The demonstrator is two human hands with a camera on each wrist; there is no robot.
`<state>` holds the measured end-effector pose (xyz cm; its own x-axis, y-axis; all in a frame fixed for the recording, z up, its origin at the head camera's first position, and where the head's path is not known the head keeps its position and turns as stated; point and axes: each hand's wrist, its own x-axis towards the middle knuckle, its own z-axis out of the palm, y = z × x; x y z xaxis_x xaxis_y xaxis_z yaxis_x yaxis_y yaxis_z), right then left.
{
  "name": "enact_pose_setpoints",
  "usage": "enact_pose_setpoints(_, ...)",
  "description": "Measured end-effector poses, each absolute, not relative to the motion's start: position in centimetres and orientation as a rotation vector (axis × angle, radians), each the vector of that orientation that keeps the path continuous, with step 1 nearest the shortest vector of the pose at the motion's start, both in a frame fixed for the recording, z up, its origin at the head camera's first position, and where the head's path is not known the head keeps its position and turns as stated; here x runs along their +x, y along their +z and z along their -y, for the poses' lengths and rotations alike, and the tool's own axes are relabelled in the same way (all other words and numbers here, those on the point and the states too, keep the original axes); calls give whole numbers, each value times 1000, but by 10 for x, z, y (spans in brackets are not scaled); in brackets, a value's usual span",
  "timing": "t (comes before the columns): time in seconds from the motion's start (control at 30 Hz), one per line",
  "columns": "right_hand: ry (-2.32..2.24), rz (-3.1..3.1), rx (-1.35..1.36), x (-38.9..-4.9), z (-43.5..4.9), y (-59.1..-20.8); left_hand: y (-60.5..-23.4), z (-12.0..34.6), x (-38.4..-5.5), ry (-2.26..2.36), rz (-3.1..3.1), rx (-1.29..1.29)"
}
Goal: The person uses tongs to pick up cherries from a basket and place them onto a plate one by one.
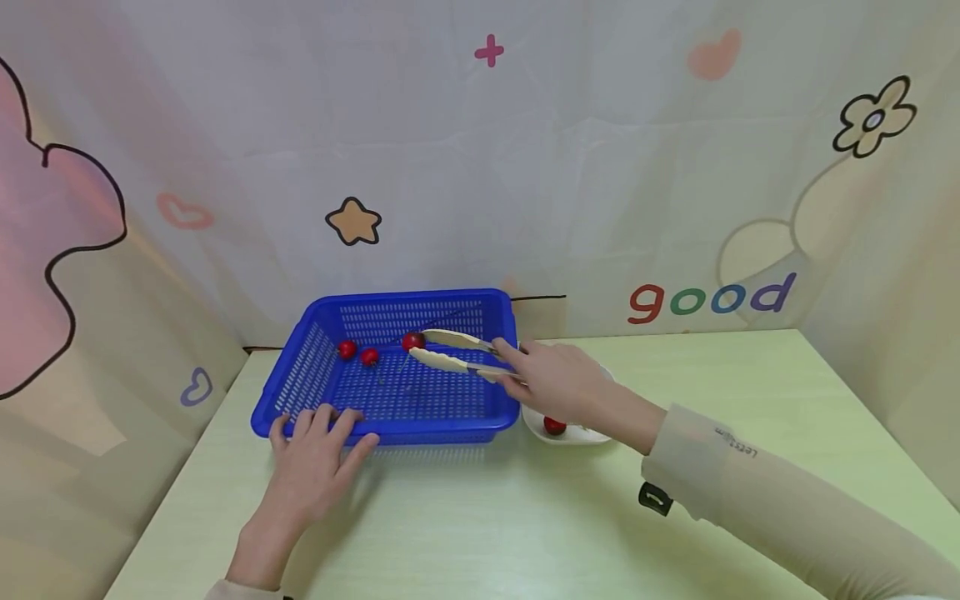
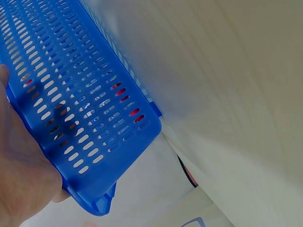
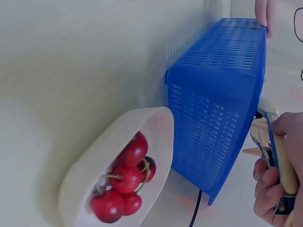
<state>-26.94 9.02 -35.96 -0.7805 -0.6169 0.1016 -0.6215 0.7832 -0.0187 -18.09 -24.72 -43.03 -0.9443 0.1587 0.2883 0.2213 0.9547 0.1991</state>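
My left hand point(image 1: 311, 467) grips the near left rim of a blue slotted plastic basket point(image 1: 435, 429), fingers bent over the edge. In my right hand point(image 1: 558, 379) is a pair of tongs point(image 1: 442, 362) with cream tips, reaching over the basket's right side. At the tips sits a dark red cherry point(image 1: 412, 342), its thin stem hanging down. Two more cherries, one point(image 1: 347, 349) by the left wall and another point(image 1: 370, 357) beside it, lie in the basket. A white bowl point(image 3: 78, 189) holding several cherries point(image 3: 110, 206) stands right of the basket, partly hidden under my right wrist.
The pale green table point(image 1: 465, 517) extends in front of the basket and to the right. Printed cloth point(image 1: 450, 150) hangs behind and along both sides, close to the basket's back edge.
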Motion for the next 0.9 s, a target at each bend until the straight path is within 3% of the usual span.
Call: enact_pose_setpoints(0.9, 235, 2825, 812, -235, -182, -364, -434, 249, -181, -344, 2800, -314)
